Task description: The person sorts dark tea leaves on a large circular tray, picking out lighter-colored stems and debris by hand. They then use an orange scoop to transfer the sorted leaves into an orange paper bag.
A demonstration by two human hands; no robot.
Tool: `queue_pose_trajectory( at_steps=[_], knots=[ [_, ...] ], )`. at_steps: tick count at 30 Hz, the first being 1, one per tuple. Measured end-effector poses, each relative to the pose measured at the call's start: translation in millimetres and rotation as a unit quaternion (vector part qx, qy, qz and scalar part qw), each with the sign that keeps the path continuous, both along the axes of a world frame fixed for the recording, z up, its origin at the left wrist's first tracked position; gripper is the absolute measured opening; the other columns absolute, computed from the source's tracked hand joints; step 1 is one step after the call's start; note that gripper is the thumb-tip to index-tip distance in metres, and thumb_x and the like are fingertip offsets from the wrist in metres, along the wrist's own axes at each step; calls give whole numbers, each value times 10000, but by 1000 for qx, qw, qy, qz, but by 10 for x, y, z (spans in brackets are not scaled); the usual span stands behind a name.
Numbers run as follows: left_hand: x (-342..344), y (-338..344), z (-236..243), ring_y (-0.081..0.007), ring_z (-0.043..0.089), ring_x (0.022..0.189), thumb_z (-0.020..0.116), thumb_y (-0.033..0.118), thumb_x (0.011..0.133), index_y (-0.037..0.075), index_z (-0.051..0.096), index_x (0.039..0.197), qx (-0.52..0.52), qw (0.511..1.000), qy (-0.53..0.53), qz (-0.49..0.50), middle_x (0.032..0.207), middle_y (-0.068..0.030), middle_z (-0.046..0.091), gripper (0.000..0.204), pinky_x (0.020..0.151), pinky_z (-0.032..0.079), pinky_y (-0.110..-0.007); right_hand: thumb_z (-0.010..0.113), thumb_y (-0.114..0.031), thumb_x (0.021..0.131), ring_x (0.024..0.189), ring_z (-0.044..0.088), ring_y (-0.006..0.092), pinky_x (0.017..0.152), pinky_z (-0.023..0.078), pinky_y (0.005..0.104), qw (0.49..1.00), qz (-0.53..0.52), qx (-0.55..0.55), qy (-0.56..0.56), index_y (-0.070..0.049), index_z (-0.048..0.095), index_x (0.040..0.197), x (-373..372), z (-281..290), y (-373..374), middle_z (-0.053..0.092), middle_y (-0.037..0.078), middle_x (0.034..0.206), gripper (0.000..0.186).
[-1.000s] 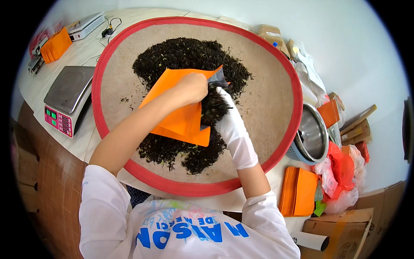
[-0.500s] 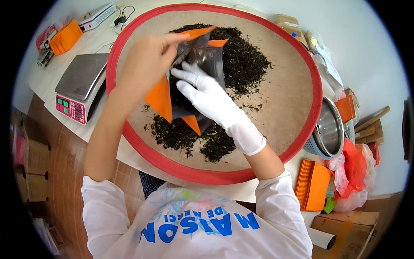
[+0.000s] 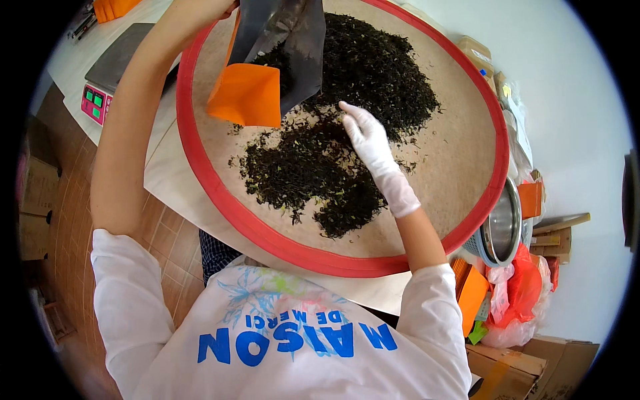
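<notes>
My bare left hand [image 3: 223, 5], partly cut off by the top edge, grips an orange foil bag [image 3: 248, 93] with a grey, shiny lining. The bag is tilted over the tray with its mouth gaping, and dark leaf bits show at its opening. My right hand [image 3: 370, 141], in a white glove, hovers just over or touches the leaves, fingers apart, with nothing visible in it. Dark dried leaves, looking like loose tea [image 3: 377, 67], lie in a big heap at the back and a smaller pile [image 3: 300, 167] nearer me.
A large round tray with a red rim [image 3: 280, 250] covers most of the table. At left stands a pink-fronted scale [image 3: 95, 105]. Right of the tray are a steel bowl [image 3: 501, 223], a stack of orange bags [image 3: 472, 293], red plastic bags [image 3: 523, 287] and cardboard boxes [image 3: 507, 370].
The bag in my left hand has moved up and away toward the top edge. My gloved right hand has drawn back from the bag, rightward, to the leaves.
</notes>
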State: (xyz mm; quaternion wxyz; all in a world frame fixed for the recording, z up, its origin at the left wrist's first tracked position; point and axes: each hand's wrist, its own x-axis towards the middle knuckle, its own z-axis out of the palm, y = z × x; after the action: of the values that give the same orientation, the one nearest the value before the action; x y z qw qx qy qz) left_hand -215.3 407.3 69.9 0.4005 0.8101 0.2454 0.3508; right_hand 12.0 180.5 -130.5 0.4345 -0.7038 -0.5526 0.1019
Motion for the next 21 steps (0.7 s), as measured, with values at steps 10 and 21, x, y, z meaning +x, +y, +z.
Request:
queue_pose_trajectory(
  at_steps=[10, 21],
  knots=[
    [-268, -342, -82, -32, 531, 604, 470, 143, 969, 6, 645, 1146, -35, 996, -64, 52, 773, 34, 630, 284, 531, 392, -183, 428, -424, 1005, 1423, 291, 302, 1177, 177, 463, 940, 298, -165, -11, -156, 465, 1418, -642, -253, -68, 395, 121, 1497, 493],
    [-388, -359, -234, -76, 610, 796, 488, 120, 965, -38, 634, 1070, 76, 988, -134, 31, 914, -37, 672, 239, 744, 463, -203, 382, -466, 1007, 1455, 207, 312, 1190, 111, 425, 990, 35, -111, -78, -92, 408, 1446, 37, -542, -653, 350, 171, 1514, 577]
  ],
)
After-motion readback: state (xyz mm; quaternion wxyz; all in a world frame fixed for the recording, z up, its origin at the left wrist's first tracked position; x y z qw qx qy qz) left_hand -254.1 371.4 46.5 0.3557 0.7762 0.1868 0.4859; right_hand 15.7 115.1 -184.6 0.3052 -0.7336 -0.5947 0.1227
